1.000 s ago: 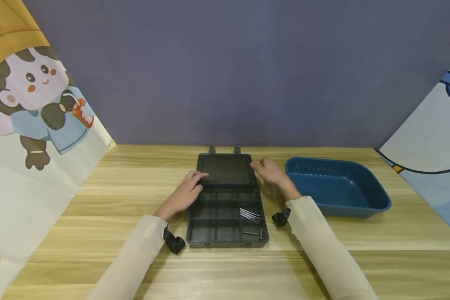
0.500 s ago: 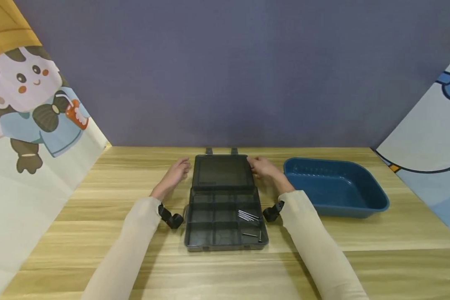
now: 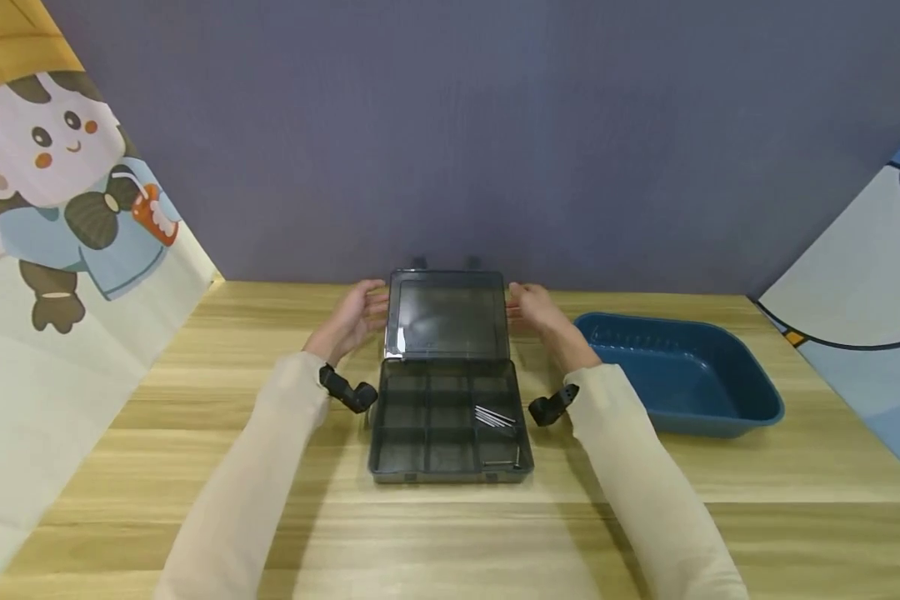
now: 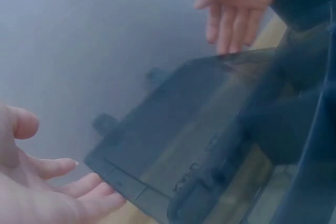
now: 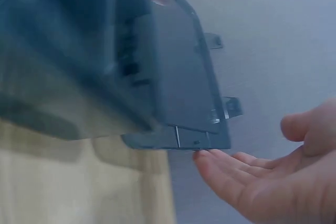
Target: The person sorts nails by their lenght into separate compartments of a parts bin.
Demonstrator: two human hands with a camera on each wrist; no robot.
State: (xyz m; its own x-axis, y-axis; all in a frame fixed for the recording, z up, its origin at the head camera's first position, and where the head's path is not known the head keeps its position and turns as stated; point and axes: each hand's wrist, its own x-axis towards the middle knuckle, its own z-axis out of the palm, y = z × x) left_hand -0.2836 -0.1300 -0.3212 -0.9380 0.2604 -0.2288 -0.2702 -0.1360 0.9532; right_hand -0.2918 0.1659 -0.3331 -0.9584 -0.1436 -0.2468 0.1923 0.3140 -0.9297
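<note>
A dark translucent compartment box [image 3: 401, 454] stands on the table, its hinged lid [image 3: 450, 317] tilted up at the back. Several thin metal nails [image 3: 493, 417] lie in a right-hand compartment, and a few more metal pieces [image 3: 501, 462] in the front right one. My left hand [image 3: 351, 321] is at the lid's left edge, fingers fairly straight; in the left wrist view its fingertips [image 4: 107, 195] touch the lid's corner or come very close. On the opposite edge, my right hand [image 5: 283, 174] has extended fingers at the lid's underside. Neither thumb closes on the lid.
A blue plastic basin [image 3: 675, 375] stands on the wooden table [image 3: 195, 433] to the right of my right hand. Behind the lid rises a grey-blue panel [image 3: 450, 142], close to the lid's two latches [image 5: 231, 107]. Printed cartoon sheets [image 3: 82, 167] flank both sides.
The lid has risen from lying back flat to a tilt. My left hand came off its left edge, then moved back to its side. My right hand's fingers have straightened along the right edge.
</note>
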